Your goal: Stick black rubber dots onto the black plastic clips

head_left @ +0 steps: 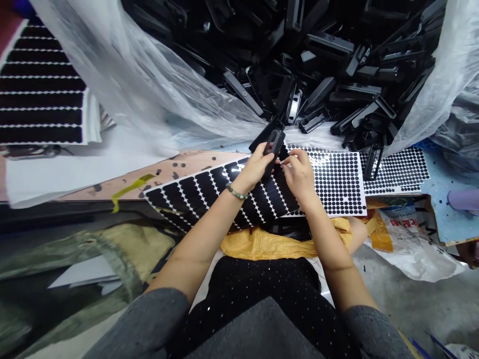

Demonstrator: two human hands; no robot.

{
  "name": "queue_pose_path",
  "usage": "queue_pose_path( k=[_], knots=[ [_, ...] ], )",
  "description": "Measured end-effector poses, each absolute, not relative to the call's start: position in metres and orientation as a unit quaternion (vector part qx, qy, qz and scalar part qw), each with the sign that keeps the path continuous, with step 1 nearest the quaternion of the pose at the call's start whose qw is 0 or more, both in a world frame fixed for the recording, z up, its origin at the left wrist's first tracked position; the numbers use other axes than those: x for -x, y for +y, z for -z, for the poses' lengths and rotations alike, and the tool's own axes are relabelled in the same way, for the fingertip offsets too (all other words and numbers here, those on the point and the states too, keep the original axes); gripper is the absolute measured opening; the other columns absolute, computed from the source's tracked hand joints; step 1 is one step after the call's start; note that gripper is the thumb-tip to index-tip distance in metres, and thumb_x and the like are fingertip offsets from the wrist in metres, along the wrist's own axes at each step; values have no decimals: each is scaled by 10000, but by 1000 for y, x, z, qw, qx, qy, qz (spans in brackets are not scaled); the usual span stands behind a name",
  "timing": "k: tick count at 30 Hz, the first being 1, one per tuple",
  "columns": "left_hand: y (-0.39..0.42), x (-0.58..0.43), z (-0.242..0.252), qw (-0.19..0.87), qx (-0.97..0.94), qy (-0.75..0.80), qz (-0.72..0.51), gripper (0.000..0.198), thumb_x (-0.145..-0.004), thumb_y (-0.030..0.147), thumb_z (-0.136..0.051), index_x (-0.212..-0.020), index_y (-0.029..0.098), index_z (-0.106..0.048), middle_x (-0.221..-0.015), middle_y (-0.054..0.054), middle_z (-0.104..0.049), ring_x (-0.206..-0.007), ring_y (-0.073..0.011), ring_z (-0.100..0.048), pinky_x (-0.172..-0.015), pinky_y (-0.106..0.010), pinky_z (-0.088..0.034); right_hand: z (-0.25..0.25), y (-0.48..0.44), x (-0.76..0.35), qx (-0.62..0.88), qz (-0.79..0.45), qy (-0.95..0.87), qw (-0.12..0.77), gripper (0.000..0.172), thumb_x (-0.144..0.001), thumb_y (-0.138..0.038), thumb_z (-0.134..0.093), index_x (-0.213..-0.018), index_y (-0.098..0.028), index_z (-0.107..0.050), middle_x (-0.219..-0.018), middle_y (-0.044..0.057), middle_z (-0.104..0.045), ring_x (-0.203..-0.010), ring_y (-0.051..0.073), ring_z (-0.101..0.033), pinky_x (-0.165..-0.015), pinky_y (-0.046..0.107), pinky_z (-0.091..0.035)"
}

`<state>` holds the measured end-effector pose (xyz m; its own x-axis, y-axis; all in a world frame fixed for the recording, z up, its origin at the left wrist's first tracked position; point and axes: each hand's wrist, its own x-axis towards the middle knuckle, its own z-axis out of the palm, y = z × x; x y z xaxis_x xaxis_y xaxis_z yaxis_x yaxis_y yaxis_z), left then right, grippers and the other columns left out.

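Observation:
My left hand point(257, 167), with a beaded bracelet on its wrist, grips a black plastic part point(276, 144) that has a textured top and stands tilted upward. Close beside it, my right hand point(300, 174) is pinched at the part's right side; whatever lies between its fingertips is too small to make out. Below both hands is a sheet of black oval stickers point(202, 192) in rows on white backing. A white sheet of round black dots point(337, 179) lies under and to the right of my right hand.
Behind my hands, a heap of black plastic parts point(329, 89) fills a clear plastic bag point(160, 85). More sticker sheets point(41, 94) lie at the far left. A yellow strip point(130, 189) hangs over the table's front edge. At the right are a purple object point(464, 199) and a printed bag point(407, 234).

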<state>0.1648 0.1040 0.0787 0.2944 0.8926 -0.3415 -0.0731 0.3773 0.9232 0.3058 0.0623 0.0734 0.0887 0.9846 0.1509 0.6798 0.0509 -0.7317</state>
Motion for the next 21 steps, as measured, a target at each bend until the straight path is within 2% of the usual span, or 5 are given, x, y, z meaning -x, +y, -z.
queue_pose_path(
  k=[3,5,10,14,21],
  knots=[
    [102,-161,-83,703,-425,455,-343,379,-802,242,-537,-1176,182,-535,-1018,-58,-703,-768,-157,-700,-537,-209,-511,-82,58,-317,625,-266,-596,429,120,-858,-313,-618,-777,-230,-589,-1087,60,-569,-1069,217,-574,-923,413,-528],
    [97,-156,-89,720,-436,432,-324,449,-776,282,-567,-1209,167,-549,-984,-67,-717,-737,-172,-707,-509,-215,-506,-90,56,-325,608,-290,-572,468,176,-848,-386,-635,-773,-232,-596,-1080,48,-573,-1101,213,-569,-941,411,-521],
    [84,-149,-105,728,-469,400,-300,495,-749,305,-607,-1222,162,-603,-936,-66,-740,-684,-183,-709,-466,-215,-484,-107,55,-329,579,-328,-570,483,288,-815,-508,-657,-745,-231,-619,-1088,47,-582,-1123,219,-568,-968,424,-511],
    [81,-148,-107,720,-494,385,-300,465,-754,326,-620,-1195,182,-636,-937,-62,-744,-665,-175,-706,-451,-207,-477,-111,51,-326,575,-329,-563,493,293,-802,-502,-680,-717,-227,-626,-1076,46,-587,-1099,213,-584,-961,427,-526],
    [75,-149,-110,714,-504,380,-304,437,-764,316,-637,-1178,180,-638,-971,-68,-734,-713,-179,-729,-451,-192,-491,-109,47,-324,587,-293,-576,487,200,-834,-417,-660,-756,-235,-627,-1062,41,-570,-1088,205,-575,-947,414,-540]
  ],
)
